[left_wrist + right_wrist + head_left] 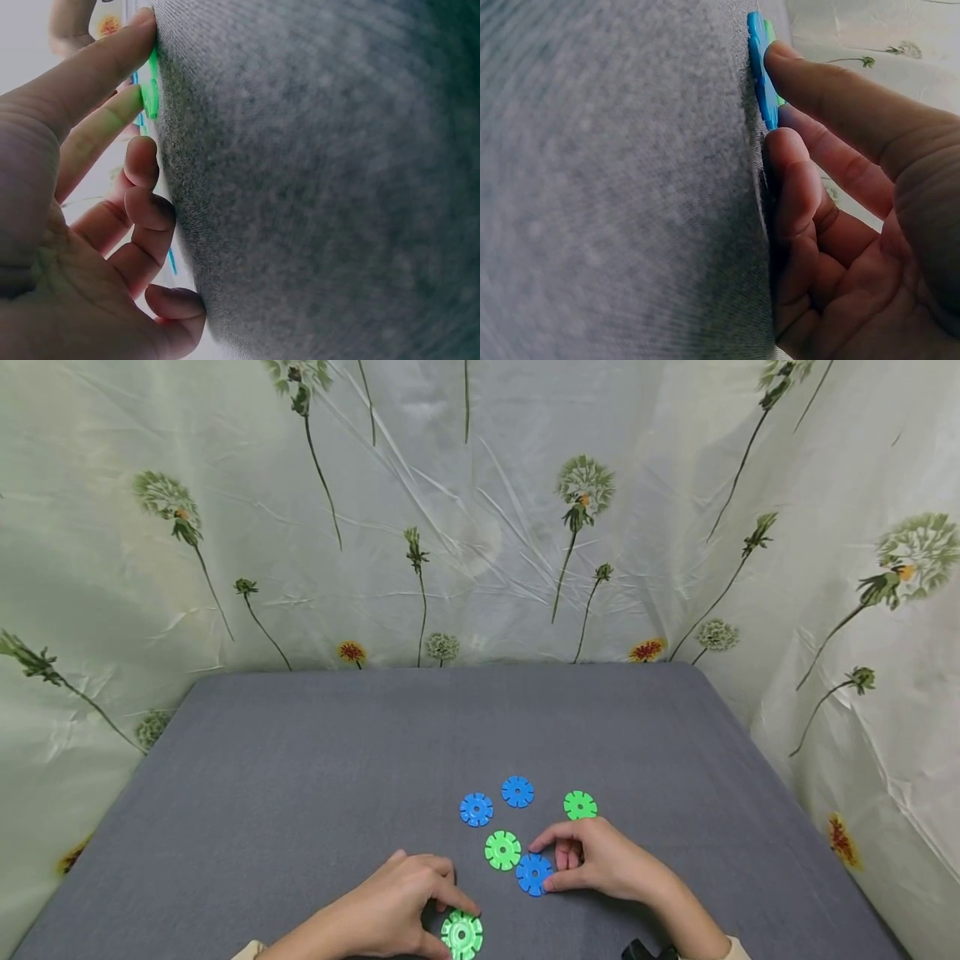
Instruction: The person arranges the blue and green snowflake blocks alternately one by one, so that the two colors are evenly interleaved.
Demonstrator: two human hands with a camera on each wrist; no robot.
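On the gray table [300, 760], the nearest green disc [462, 935] was pinched by left hand [408, 897] thumb and forefinger, a blue disc [535, 875] likewise by right hand [603, 860]. Slips were risked by thin rims; bumping of the middle green disc [502, 850], by tight spacing.

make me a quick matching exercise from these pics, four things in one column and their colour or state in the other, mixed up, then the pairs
1. Left hand
2. Right hand
3. Table cover
4. Backdrop

A. Plain grey
B. Thumb and index finger at the rim of a blue disc
C. Pale, with printed flowers
D. Thumb and index finger at the rim of a green disc

Pairs: 1-D, 2-B, 3-A, 4-C
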